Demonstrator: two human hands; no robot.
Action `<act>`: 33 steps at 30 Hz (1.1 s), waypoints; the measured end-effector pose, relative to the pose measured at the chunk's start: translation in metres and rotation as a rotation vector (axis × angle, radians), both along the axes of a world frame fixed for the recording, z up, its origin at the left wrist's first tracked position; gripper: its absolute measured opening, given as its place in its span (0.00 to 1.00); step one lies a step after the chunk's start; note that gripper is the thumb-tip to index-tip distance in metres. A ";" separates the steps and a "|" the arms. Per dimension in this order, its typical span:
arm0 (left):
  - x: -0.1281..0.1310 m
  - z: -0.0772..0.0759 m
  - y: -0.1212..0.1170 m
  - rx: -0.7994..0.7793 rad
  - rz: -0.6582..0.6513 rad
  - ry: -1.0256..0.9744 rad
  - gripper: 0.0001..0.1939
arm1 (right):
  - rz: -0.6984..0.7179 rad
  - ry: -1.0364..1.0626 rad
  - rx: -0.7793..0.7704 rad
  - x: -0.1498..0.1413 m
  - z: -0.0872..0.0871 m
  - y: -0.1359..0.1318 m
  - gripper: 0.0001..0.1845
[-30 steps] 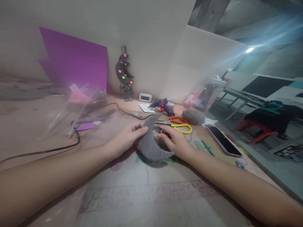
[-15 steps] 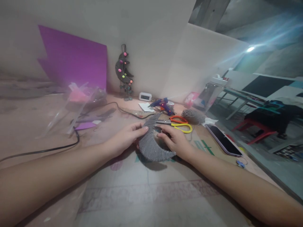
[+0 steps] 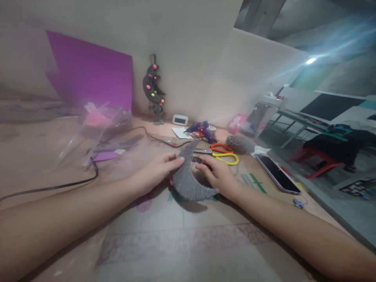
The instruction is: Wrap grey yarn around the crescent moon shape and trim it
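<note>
A crescent moon wrapped in grey yarn (image 3: 188,182) is held just above the cardboard on the table. My left hand (image 3: 163,168) grips its outer curve, the thumb lying on the wrapped face and the other fingers partly hidden behind. Inside the hollow of the crescent, my right hand (image 3: 216,172) is closed, its thumb and forefinger near the inner edge. What those fingertips pinch is too small to tell. Just beyond the hands lie scissors (image 3: 225,158) with one orange and one yellow handle. A ball of grey yarn (image 3: 239,145) sits behind them.
Farther back are a blue glue gun (image 3: 204,131), a small digital clock (image 3: 180,120) and a finished moon ornament (image 3: 152,86) on the wall. A phone (image 3: 277,174) lies at right. Purple board (image 3: 94,74), plastic packaging (image 3: 100,125) and a black cord (image 3: 73,182) are at left.
The crescent has tipped very slightly, its lower point shifting a little to the right. Both hands keep nearly the same place and hold.
</note>
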State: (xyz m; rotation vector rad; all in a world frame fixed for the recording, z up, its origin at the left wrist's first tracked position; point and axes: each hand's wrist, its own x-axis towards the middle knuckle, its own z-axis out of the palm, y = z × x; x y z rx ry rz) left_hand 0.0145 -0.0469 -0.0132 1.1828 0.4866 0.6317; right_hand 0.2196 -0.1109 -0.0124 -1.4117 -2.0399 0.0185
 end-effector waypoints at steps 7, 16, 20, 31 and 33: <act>0.000 0.000 0.000 0.002 0.013 0.033 0.14 | -0.026 0.048 0.004 -0.001 0.002 -0.001 0.14; 0.000 0.000 -0.001 0.004 -0.013 0.050 0.15 | -0.023 0.029 -0.016 -0.001 0.002 -0.001 0.14; 0.000 0.001 -0.002 0.008 -0.011 0.069 0.15 | -0.017 0.018 0.001 -0.001 0.002 -0.001 0.13; 0.000 0.001 -0.001 0.047 -0.018 0.082 0.14 | 0.001 0.009 -0.004 0.002 -0.001 0.002 0.15; 0.000 0.002 -0.002 0.052 -0.015 0.084 0.14 | 0.004 0.010 -0.007 0.002 0.000 0.002 0.15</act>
